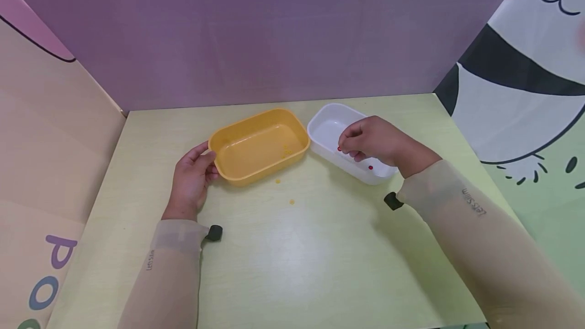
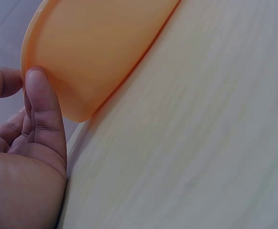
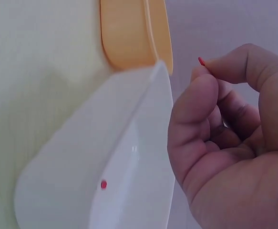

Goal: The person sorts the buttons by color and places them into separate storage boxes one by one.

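My left hand (image 1: 188, 187) pinches the left end of a yellow-orange plastic tray (image 1: 237, 169) on the tabletop, thumb against its wall and fingers round the rim, as the left wrist view also shows. Several small yellow pieces lie inside the tray near its right end. Over a white plastic tray (image 1: 326, 125), my right hand (image 1: 372, 141) pinches a tiny red piece (image 3: 201, 61) between thumb and index finger. Another small red piece (image 1: 370, 167) sits in the white tray, visible in the right wrist view too. Part of that tray is hidden beneath my hand.
Two small yellow pieces lie loose on the pale table (image 1: 292, 258), one (image 1: 278, 181) just below the yellow tray and one (image 1: 292, 202) nearer me. The trays stand side by side, almost touching. Behind them rises a purple wall (image 1: 274, 34); printed panels flank the table.
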Demonstrator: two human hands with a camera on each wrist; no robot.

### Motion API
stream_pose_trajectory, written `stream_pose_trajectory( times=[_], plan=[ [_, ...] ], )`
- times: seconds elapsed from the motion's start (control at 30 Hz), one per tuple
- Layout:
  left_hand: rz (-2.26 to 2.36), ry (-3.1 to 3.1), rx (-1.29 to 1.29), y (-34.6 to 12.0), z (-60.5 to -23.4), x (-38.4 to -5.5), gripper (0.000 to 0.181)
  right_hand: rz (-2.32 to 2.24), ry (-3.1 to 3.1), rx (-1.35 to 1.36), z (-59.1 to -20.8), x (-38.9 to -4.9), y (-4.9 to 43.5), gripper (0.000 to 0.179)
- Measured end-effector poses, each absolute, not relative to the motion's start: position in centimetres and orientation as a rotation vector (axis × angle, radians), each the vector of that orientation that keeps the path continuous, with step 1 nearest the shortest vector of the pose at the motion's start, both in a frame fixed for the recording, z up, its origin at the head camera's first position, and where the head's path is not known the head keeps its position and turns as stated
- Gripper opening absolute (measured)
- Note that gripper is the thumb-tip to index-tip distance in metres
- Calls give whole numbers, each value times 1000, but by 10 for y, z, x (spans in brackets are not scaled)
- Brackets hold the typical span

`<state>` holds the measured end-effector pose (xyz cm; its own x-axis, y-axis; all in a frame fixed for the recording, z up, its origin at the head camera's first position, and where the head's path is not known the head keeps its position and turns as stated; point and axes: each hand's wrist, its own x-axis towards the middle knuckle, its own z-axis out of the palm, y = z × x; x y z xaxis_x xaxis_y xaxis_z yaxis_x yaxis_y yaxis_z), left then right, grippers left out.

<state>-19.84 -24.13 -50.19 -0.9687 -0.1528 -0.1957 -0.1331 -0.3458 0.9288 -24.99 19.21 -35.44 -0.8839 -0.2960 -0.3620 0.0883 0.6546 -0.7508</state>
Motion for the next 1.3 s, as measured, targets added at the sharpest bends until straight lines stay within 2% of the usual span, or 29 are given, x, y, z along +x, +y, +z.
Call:
stream_pose_trajectory(
  times=[0.6,1.3],
  plan=[
    [-2524,-1805,409,-239,-500,-197,41,-1060,2432,73,-363,-287,232,21],
    [-2533,-1800,398,-240,-501,-196,42,-1064,2427,151,-366,-297,245,21]
  ],
)
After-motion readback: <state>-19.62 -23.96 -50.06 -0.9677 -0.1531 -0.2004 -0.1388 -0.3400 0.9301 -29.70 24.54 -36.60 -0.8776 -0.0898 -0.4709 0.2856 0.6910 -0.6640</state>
